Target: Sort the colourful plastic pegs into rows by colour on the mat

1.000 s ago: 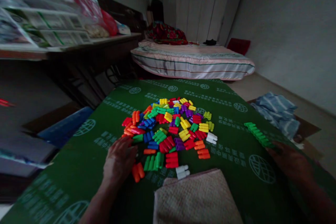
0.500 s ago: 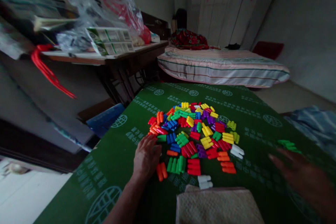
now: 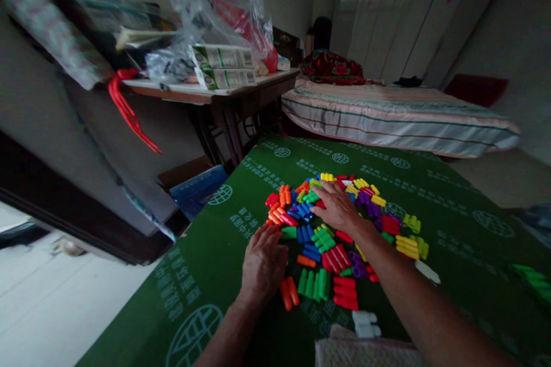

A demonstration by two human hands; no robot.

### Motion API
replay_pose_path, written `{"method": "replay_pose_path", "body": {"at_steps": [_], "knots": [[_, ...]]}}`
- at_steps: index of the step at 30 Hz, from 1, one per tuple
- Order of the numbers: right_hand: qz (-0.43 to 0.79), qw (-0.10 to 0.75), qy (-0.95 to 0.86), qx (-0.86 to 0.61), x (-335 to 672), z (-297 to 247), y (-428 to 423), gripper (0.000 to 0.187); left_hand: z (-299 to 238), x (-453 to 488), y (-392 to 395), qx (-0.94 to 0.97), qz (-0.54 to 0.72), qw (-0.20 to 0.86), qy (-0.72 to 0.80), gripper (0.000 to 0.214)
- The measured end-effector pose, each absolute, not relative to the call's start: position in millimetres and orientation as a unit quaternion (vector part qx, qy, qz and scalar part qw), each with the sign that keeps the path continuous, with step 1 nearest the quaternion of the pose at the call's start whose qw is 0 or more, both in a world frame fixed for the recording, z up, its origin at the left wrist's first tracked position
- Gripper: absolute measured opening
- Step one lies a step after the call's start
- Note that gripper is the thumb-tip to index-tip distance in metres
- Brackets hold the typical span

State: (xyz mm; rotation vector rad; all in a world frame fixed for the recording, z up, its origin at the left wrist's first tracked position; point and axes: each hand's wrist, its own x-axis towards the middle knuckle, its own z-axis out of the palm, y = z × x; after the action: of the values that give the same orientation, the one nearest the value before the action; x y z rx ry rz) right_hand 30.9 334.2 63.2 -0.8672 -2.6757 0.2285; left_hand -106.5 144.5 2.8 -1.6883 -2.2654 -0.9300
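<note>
Many coloured plastic toy pieces, shaped like short joined tubes, lie in a loose pile on the green table (image 3: 189, 281). My left hand (image 3: 263, 261) rests at the pile's left edge, fingers loosely bent and apart, beside a green piece (image 3: 289, 233) and above an orange piece (image 3: 289, 293). Over the back left of the pile, my right hand (image 3: 338, 206) is stretched out. Its fingertips are at a green piece (image 3: 312, 197), thumb and fingers apart. My right forearm hides part of the pile. Another green piece (image 3: 534, 281) lies apart at the far right.
A folded beige cloth (image 3: 365, 352) lies at the near table edge, beside a white piece (image 3: 365, 324). At the back left, a desk (image 3: 224, 94) bears boxes (image 3: 226, 67) and plastic bags. A bed (image 3: 396, 112) stands behind the table.
My right hand has moved left from beside the green piece at the far right to the back of the pile. My left hand stays at the pile's edge. The view has turned right.
</note>
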Motion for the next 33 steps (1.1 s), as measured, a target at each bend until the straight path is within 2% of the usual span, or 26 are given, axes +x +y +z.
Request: {"method": "replay_pose_path", "body": {"at_steps": [2,6,8,17,20,23,25,27,31,33], "knots": [[0.069,0.132,-0.941,-0.304,34.7,57.0,328.5,0.05,2.6,-105.6,144.2,-0.567,-0.312,0.085,-0.757,0.03],[0.068,0.114,-0.945,-0.298,60.2,50.5,314.7,0.028,5.3,-101.8,144.6,-0.569,-0.31,0.085,-0.757,0.031],[0.083,0.111,-0.949,-0.283,71.1,51.1,312.0,0.024,6.9,-99.8,145.4,-0.569,-0.308,0.087,-0.758,0.031],[0.05,0.189,-0.921,-0.337,77.2,53.8,329.0,0.024,6.4,-97.8,147.1,-0.581,-0.296,0.087,-0.754,0.032],[0.059,0.195,-0.932,-0.301,65.0,50.0,337.6,0.04,7.6,-98.1,146.9,-0.583,-0.293,0.094,-0.752,0.031],[0.08,0.158,-0.947,-0.269,52.2,45.7,347.4,0.048,9.0,-98.3,146.3,-0.587,-0.295,0.101,-0.747,0.031],[0.123,0.157,-0.943,-0.266,48.5,45.3,352.3,0.046,8.8,-98.9,146.0,-0.586,-0.298,0.103,-0.747,0.031],[0.199,0.201,-0.918,-0.279,50.8,48.2,353.3,0.04,7.4,-99.8,145.8,-0.584,-0.302,0.098,-0.747,0.03],[0.452,0.293,-0.791,-0.29,70.4,59.8,337.3,0.019,6.0,-100.1,146.5,-0.582,-0.317,0.084,-0.744,0.03],[0.567,0.303,-0.712,-0.282,82.5,64.8,321.3,0.021,10.4,-96.5,147.1,-0.573,-0.332,0.091,-0.744,0.031]]}}
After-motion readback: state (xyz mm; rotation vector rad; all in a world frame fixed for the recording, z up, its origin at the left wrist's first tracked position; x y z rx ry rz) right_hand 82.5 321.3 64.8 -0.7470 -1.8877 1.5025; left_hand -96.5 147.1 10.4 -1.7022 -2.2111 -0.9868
